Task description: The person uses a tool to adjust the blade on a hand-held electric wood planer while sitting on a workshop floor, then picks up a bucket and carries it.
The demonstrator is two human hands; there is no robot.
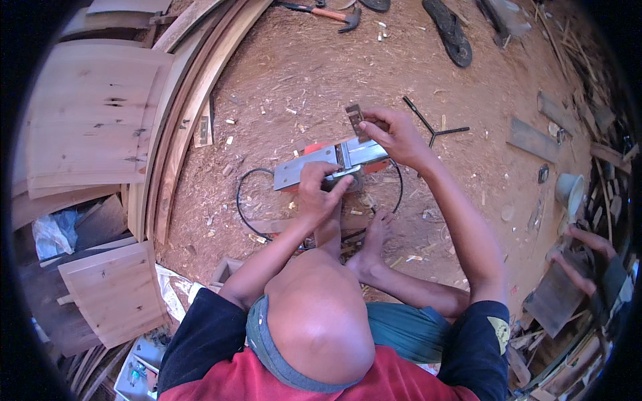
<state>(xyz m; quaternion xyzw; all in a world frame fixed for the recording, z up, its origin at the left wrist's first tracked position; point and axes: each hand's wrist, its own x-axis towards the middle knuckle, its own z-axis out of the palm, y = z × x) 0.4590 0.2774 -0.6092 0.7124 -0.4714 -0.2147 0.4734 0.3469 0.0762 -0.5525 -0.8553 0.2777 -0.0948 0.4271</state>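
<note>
Upturned electric planer [328, 166] on sawdust floor [281, 60], mid-frame, sole up. Left hand [319, 194] clamped on its near side, fingers curled. Right hand [394, 134] pinching small flat blade [355, 117] just above. Likely heavy, rigid; blade thin, sharp, best held by flat faces. Planer underside, cord end hidden behind hands and feet.

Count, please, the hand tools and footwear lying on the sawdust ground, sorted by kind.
Electric planer, held by left hand: 1
Planer blade in right hand: 1
Hammer: 1
T-shaped wrench: 1
Sandal: 1
Total: 5
</note>
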